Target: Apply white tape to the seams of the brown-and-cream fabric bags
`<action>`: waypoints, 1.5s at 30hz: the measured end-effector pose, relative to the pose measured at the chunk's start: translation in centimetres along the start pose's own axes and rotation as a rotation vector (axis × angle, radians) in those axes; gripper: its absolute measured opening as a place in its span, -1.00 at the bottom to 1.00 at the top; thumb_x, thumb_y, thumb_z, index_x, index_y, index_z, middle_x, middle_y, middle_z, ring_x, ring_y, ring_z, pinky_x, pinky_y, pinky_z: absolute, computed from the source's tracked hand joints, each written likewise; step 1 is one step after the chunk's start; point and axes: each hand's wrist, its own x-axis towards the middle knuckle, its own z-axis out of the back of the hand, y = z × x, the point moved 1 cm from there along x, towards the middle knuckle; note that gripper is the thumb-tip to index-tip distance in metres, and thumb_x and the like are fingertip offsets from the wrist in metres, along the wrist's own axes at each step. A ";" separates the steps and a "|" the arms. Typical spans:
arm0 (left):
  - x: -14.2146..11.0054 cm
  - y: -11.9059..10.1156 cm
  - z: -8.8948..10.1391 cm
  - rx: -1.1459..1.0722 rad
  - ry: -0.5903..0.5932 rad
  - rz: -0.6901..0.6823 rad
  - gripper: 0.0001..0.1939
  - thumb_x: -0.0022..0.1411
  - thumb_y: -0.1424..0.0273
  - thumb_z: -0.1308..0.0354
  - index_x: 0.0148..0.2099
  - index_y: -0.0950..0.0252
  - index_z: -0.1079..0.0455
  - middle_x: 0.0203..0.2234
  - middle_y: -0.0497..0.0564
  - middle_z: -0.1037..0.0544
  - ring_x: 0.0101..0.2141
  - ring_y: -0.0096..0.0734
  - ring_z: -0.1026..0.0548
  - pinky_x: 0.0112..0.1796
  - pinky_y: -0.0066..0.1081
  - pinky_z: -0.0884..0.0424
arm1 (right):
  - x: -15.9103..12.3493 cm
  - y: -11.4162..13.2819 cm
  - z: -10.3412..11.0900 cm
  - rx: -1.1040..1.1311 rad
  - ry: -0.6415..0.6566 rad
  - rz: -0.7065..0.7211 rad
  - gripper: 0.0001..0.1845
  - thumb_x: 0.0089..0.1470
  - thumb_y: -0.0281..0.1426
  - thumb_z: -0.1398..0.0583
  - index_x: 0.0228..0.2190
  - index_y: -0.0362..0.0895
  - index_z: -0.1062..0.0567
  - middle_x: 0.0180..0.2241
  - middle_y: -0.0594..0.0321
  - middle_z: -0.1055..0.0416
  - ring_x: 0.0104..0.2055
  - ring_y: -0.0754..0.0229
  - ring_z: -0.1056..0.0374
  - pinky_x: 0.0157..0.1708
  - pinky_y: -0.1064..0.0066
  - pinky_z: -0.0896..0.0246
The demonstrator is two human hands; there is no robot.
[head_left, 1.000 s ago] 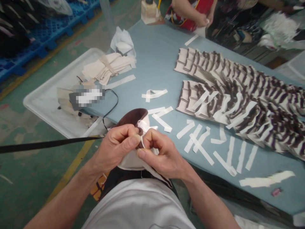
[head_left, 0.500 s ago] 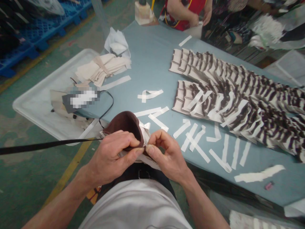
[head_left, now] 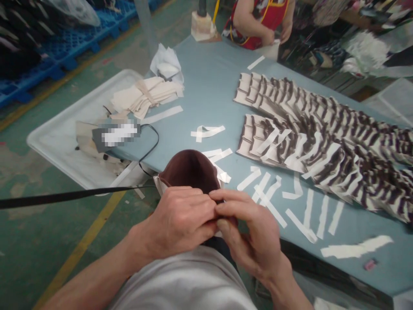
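Observation:
Close to my body at the near edge of the blue table, I hold a dark brown curved fabric piece with a pale lining. My left hand is closed over its near edge, fingers curled. My right hand pinches the same edge right beside it, fingertips touching the left hand. Several white paper strips lie loose on the table just beyond my hands. What lies under my fingers is hidden.
Two long rows of overlapping brown-and-white pieces fill the right side of the table. A stack of beige pieces and a white tray sit at the left. Another person works at the far end. A black strap crosses the left.
The brown piece has been turned so its dark side faces up and the white lining no longer shows. Both hands moved closer to my body and closed together on its near edge.

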 end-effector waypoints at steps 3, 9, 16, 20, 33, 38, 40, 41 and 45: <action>-0.1 -0.1 0.6 -0.049 0.019 0.032 -0.63 0.56 0.49 -0.12 -0.39 0.23 -0.34 -0.58 -0.11 -0.46 -0.54 -0.41 -0.38 -0.46 -0.34 -0.25 | 0.8 -0.2 0.7 0.074 0.136 -0.139 -0.88 0.51 -0.32 -0.19 -0.06 -0.09 -0.51 -0.24 0.20 -0.61 -0.26 0.19 -0.54 -0.33 0.39 -0.41; -0.2 0.3 1.7 -0.181 0.081 0.074 -0.62 0.57 0.44 -0.18 -0.39 0.24 -0.33 -0.57 -0.14 -0.43 -0.55 -0.47 -0.35 -0.47 -0.40 -0.22 | 3.1 -1.6 1.7 0.189 0.372 -0.180 -0.63 0.55 -0.25 -0.15 -0.36 -0.08 -0.47 -0.38 0.30 -0.45 -0.35 0.26 -0.37 -0.33 0.39 -0.24; -0.6 1.2 2.1 -0.352 0.107 0.160 -0.57 0.51 0.24 -0.32 -0.41 0.22 -0.32 -0.59 -0.15 -0.42 -0.57 -0.50 -0.33 -0.47 -0.39 -0.20 | 3.4 -1.8 0.8 0.083 0.354 0.080 -0.67 0.34 -0.54 -0.13 -0.45 -0.01 -0.24 -0.53 0.42 -0.21 -0.52 0.27 -0.14 -0.51 0.37 0.03; -0.7 2.0 2.7 -0.260 0.129 0.169 -0.39 0.38 -0.15 -0.31 -0.44 0.22 -0.27 -0.60 -0.16 -0.38 -0.57 -0.47 -0.27 -0.45 -0.35 -0.14 | 3.4 -1.0 1.1 0.110 0.274 0.089 -0.70 0.29 -0.56 -0.12 -0.43 0.00 -0.23 -0.53 0.42 -0.20 -0.54 0.27 -0.12 -0.52 0.36 0.02; -1.3 4.6 5.2 -0.147 0.292 0.146 -0.55 0.48 0.06 -0.32 -0.36 0.22 -0.36 -0.56 -0.13 -0.47 -0.52 -0.43 -0.38 -0.39 -0.40 -0.20 | 2.9 -4.9 2.4 -0.078 0.168 0.008 -0.70 0.52 -0.42 -0.08 -0.33 -0.04 -0.42 -0.36 0.21 -0.52 -0.33 0.18 -0.45 -0.32 0.32 -0.31; 0.3 4.0 5.4 -0.272 0.319 0.201 -0.55 0.40 0.15 -0.43 -0.41 0.23 -0.33 -0.59 -0.19 -0.35 -0.55 -0.49 -0.28 -0.46 -0.41 -0.13 | 4.5 -4.1 2.1 -0.279 0.259 0.146 -0.83 0.45 -0.40 -0.15 -0.21 -0.04 -0.55 -0.09 0.12 -0.69 0.00 -0.04 -0.50 0.11 0.03 -0.29; 1.0 4.0 5.7 -0.355 0.313 0.261 -0.53 0.36 0.14 -0.45 -0.43 0.24 -0.33 -0.60 -0.20 -0.29 -0.56 -0.51 -0.22 -0.50 -0.43 -0.09 | 5.3 -3.1 1.6 -0.202 0.263 0.203 -0.90 0.42 -0.34 -0.20 -0.17 -0.02 -0.54 -0.17 0.16 -0.68 0.01 -0.06 -0.49 0.22 -0.05 -0.21; 1.4 4.1 5.8 -0.405 0.311 0.294 -0.52 0.34 0.13 -0.46 -0.44 0.25 -0.34 -0.61 -0.21 -0.27 -0.56 -0.53 -0.19 -0.51 -0.44 -0.08 | 5.6 -2.7 1.2 -0.133 0.275 0.218 -0.92 0.42 -0.32 -0.21 -0.16 -0.01 -0.52 -0.23 0.19 -0.65 -0.04 -0.03 -0.49 0.20 -0.02 -0.24; 1.9 4.6 6.2 -0.613 0.367 0.426 -0.60 0.25 0.19 -0.51 -0.42 0.30 -0.44 -0.59 -0.19 -0.34 -0.56 -0.56 -0.21 -0.55 -0.52 -0.10 | 6.2 -2.5 -0.3 0.076 0.305 0.193 -0.87 0.47 -0.33 -0.22 -0.22 -0.02 -0.45 -0.33 0.27 -0.52 -0.28 0.11 -0.39 -0.16 0.22 -0.27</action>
